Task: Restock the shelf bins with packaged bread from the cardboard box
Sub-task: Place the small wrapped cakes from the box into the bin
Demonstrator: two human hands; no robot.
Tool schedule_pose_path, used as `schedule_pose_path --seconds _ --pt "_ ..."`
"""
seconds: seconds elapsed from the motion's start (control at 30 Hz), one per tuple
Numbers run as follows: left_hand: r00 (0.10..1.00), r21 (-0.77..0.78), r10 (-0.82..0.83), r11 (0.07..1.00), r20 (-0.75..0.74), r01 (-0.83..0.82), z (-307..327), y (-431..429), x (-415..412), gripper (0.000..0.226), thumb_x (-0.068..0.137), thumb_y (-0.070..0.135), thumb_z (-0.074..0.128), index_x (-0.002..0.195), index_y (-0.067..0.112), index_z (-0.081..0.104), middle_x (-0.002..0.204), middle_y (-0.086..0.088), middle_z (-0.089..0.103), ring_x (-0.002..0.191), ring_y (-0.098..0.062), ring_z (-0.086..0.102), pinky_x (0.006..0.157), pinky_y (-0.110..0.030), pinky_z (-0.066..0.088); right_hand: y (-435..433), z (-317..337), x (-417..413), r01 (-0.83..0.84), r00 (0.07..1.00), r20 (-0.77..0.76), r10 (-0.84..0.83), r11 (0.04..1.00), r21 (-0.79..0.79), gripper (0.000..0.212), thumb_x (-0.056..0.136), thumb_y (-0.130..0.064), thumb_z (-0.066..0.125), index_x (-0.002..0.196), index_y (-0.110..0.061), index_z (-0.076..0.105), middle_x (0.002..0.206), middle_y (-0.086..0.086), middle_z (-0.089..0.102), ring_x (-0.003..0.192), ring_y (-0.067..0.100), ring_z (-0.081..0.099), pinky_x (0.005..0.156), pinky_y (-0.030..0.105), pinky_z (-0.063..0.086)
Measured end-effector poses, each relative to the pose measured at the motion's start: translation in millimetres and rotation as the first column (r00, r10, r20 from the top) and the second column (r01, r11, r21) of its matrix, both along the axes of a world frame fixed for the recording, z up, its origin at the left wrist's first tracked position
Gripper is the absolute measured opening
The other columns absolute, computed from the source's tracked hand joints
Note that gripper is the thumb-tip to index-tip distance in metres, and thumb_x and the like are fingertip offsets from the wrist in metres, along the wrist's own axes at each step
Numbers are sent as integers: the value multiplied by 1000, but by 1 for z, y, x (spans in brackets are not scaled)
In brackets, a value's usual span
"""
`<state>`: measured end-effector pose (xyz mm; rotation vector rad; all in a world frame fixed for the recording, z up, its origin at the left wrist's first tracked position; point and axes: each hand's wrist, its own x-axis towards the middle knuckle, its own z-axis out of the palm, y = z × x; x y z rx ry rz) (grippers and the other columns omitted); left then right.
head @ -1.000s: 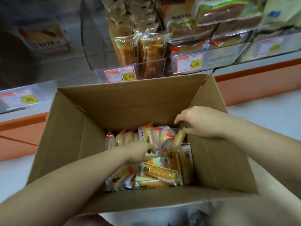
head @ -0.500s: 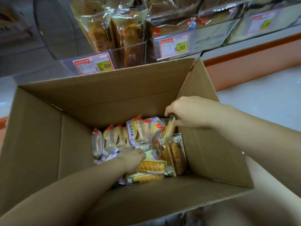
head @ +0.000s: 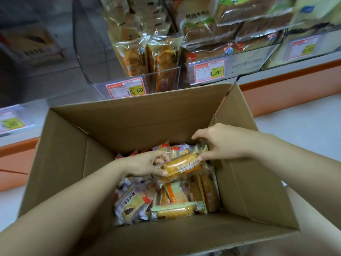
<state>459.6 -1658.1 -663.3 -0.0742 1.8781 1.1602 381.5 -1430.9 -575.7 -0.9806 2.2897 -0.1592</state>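
Holding a waffle packet [head: 181,166] just above the heap inside the box [head: 147,122], both hands on it. Left hand [head: 145,166] gripping its left end, thumb on the near edge, fingers curled over the far edge. Right hand [head: 224,143] pinching the right end between thumb and bent fingers. More packets [head: 171,200] lying loose below. Beyond the box, clear bins [head: 243,63] stocked with bread, price tags [head: 127,89] on their fronts.
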Motion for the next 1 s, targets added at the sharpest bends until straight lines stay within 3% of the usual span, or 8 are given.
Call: schedule_pose_path --seconds 0.17,0.27,0.4,0.47,0.53,0.67,0.8,1.0 --pt "993 172 120 978 -20 -115 21 0 -18 33 87 10 65 115 18 49 116 -1 65 104 -10 64 82 -20 50 -3 15 -1 181 981 -13 -193 942 -281 45 78 -37 73 118 -28 56 91 -14 58 77 0 55 74 20 49" --pt "955 231 274 942 -111 -243 21 8 -28 37 84 15 68 117 22 52 119 1 63 109 -11 62 92 -26 49 4 32 -5 111 950 -245 -193 943 -313 34 77 -36 74 106 -28 58 81 -11 60 76 6 57 70 27 49" --pt "816 203 545 836 -193 -510 -7 26 -38 43 87 21 67 126 22 51 122 4 59 105 -4 59 86 -20 50 21 34 -21 28 843 -502 -194 947 -319 32 72 -29 78 98 -22 62 62 -17 44 64 8 43 102 31 32" --pt "869 31 415 906 -270 -423 -30 38 -39 39 88 19 67 125 15 55 120 -3 62 104 -11 60 89 -25 50 26 27 -27 34 834 -517 -193 953 -301 31 72 -28 79 97 -19 62 64 -15 45 64 9 41 111 40 27" --pt "932 -194 78 969 -353 -154 -52 50 -37 33 89 16 65 122 13 60 117 -7 65 103 -19 62 92 -32 49 26 22 -29 59 847 -490 -207 952 -300 31 73 -28 78 99 -20 63 64 -16 45 67 8 41 114 41 22" --pt "827 -494 -457 829 -328 262 -78 74 -34 36 93 15 54 129 15 55 125 -8 60 112 -25 57 90 -31 47 21 16 -33 67 865 -451 -219 942 -328 29 75 -27 76 99 -23 61 68 -16 50 61 -5 36 118 39 10" --pt "798 -560 -528 770 -291 305 -90 84 -32 29 94 13 47 121 15 57 116 -9 59 100 -28 59 74 -31 47 21 10 -36 60 868 -450 -211 943 -327 28 76 -26 75 100 -22 60 74 -12 53 59 -6 35 119 41 8" --pt "778 -457 -507 829 -370 323 -80 78 -30 10 96 24 48 99 19 55 99 -3 63 90 -22 59 75 -31 48 24 10 -36 70 857 -468 -216 949 -309 28 78 -28 74 102 -22 60 76 -12 53 63 0 38 119 41 7"
